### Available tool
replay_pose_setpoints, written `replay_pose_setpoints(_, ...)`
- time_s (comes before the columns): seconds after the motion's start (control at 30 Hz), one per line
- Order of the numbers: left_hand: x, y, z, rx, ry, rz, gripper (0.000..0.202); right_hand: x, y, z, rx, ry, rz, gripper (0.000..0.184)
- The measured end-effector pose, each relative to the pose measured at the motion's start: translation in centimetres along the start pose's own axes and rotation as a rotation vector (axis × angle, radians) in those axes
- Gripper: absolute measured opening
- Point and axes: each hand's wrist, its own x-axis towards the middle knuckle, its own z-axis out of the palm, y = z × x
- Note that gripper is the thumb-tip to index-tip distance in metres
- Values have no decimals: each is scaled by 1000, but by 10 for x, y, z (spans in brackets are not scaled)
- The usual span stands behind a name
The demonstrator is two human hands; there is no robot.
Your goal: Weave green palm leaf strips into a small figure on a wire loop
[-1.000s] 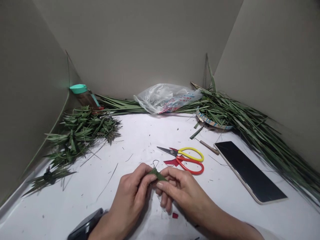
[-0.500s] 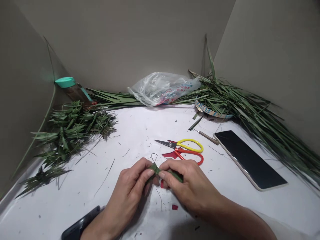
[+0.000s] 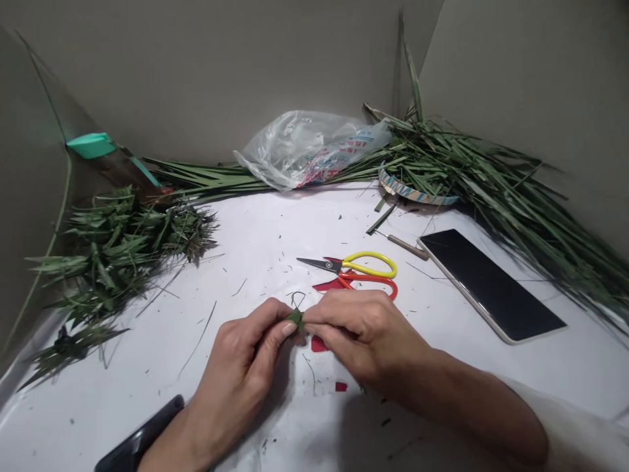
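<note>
My left hand (image 3: pixel 246 367) and my right hand (image 3: pixel 366 334) meet at the middle of the white table (image 3: pixel 275 229). Both pinch a small folded green leaf piece (image 3: pixel 295 318) between thumb and fingers. A thin dark wire loop (image 3: pixel 296 298) sticks up just behind the piece. Most of the leaf piece is hidden inside my right fingers. A red scrap (image 3: pixel 318 345) lies under my right hand, and a smaller red scrap (image 3: pixel 341 386) sits nearer to me.
Scissors (image 3: pixel 363 272) with yellow and red handles lie just beyond my hands. A dark phone (image 3: pixel 491 285) rests at the right. Green leaf strips (image 3: pixel 491 190) pile at back right, woven leaf pieces (image 3: pixel 118 242) at left. A plastic bag (image 3: pixel 304 147), a teal-capped bottle (image 3: pixel 105 157), a black object (image 3: pixel 137 442).
My right hand slid left along the leaf piece and covered more of it, so only its left tip shows. The view tilted down a little, shifting everything upward in the picture.
</note>
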Motion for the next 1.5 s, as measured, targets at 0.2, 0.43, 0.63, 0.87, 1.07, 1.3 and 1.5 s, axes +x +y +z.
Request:
replay_pose_setpoints(0.2, 1, 3, -4, 38, -21, 18, 17, 3, -1, -6, 33, 24, 21, 21)
replay_pose_setpoints(0.43, 1, 1, -2, 115, -15, 89, 15, 7, -6, -8, 88, -59, 203, 16)
replay_pose_setpoints(0.63, 1, 0, -2, 107, -14, 88, 16, 7, -2, -5, 91, -4, 152, 14)
replay_pose_setpoints(0.87, 4, 1, -5, 34, -68, 81, 21, 3, -2, -1, -2, 56, 0, 13)
replay_pose_setpoints(1.07, 3, 1, -3, 41, -69, 88, 19, -2, -3, 1, -136, 79, -22, 14)
replay_pose_setpoints(1.3, 0, 3, -3, 48, -99, 73, 19, 1, -5, -1, -186, 64, -5, 14)
replay_pose_setpoints(1.5, 0, 1, -1, 147, -71, 128, 21, 1, -6, 0, -227, 61, 13, 11)
